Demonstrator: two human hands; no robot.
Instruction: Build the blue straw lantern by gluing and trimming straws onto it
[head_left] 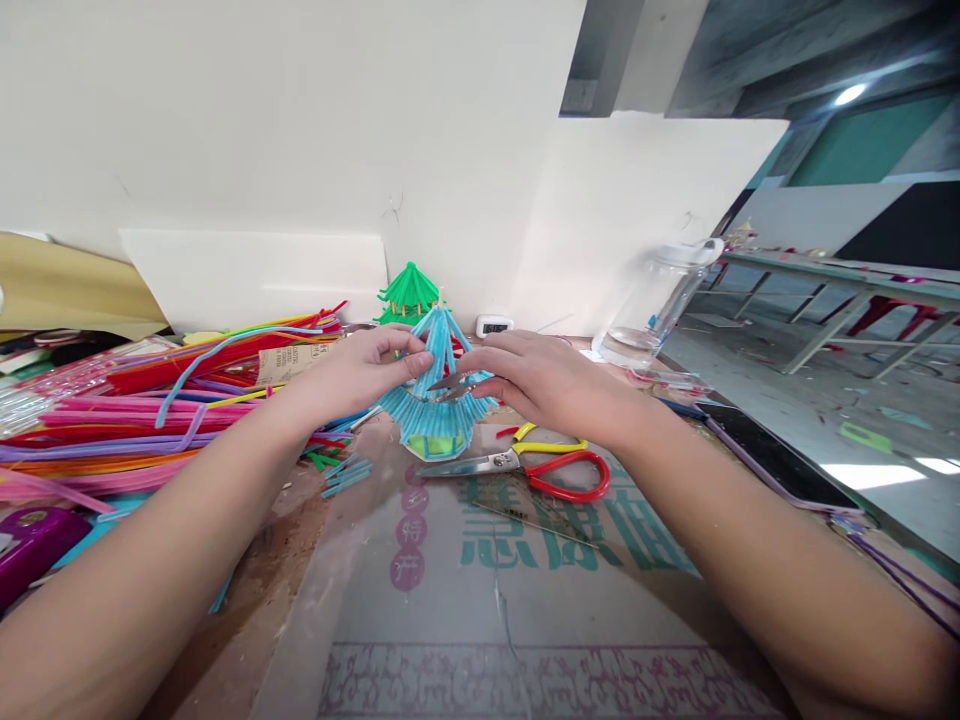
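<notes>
A small pagoda model [437,412] made of light-blue pipe cleaners stands in front of me, with a tiered roof and a pale green base. My left hand [375,362] is at its upper left side, thumb and fingers closed on the blue roof. On the other side, my right hand [534,378] is closed with its fingers at the roof. A small pointed metal tool [452,388], with what look like two blades, sticks out from its fingertips across the roof; its handle is hidden. Scissors [499,462] with one yellow and one red handle lie just in front of the model.
Bundled coloured pipe cleaners [150,430] lie at left, near a purple object [37,550]. Behind stand a green pagoda model [409,290], a small digital clock [495,325] and a clear bottle [652,305]. A phone [776,455] lies right. A printed translucent sheet [420,625] covers the tabletop.
</notes>
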